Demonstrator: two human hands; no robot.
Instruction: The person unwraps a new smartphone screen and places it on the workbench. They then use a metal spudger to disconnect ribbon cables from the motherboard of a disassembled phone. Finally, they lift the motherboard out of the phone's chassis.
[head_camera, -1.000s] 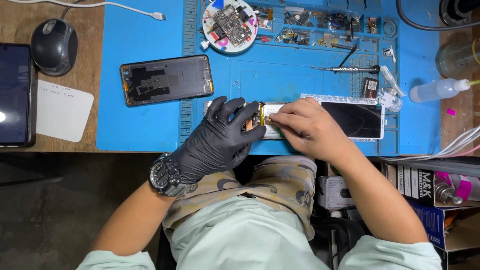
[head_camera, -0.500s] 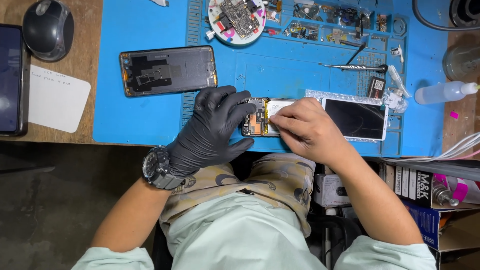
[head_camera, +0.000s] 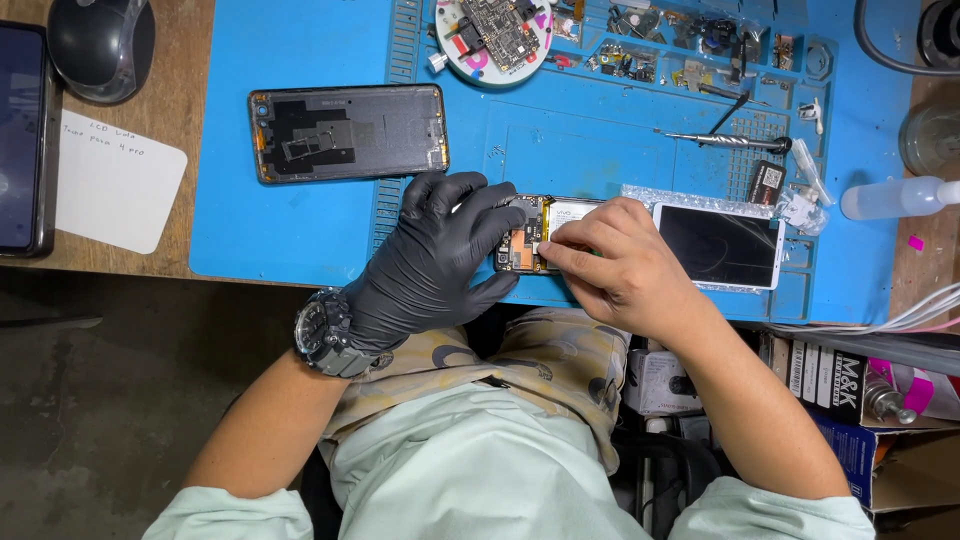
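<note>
An opened phone (head_camera: 528, 236) with its orange and black insides showing lies near the front edge of the blue work mat (head_camera: 300, 230). My left hand (head_camera: 432, 262), in a black glove, grips its left end. My bare right hand (head_camera: 612, 262) rests over its right part, fingertips pinched on something small at the phone's inside; what they pinch is hidden. A white phone with a dark screen (head_camera: 718, 244) lies just right of my right hand. A phone back cover (head_camera: 348, 132), inside up, lies at the mat's upper left.
A round white dish with a circuit board (head_camera: 494, 26) and several small parts sit at the mat's far side. A screwdriver (head_camera: 728, 141) lies at right, a clear bottle (head_camera: 898, 197) beyond. A mouse (head_camera: 100, 46), a paper note (head_camera: 116, 180) and a dark tablet (head_camera: 22, 138) are at left.
The view has shifted, so everything sits lower in the frame. My left hand has spread off the phone's middle, uncovering its insides. My right hand stays on it.
</note>
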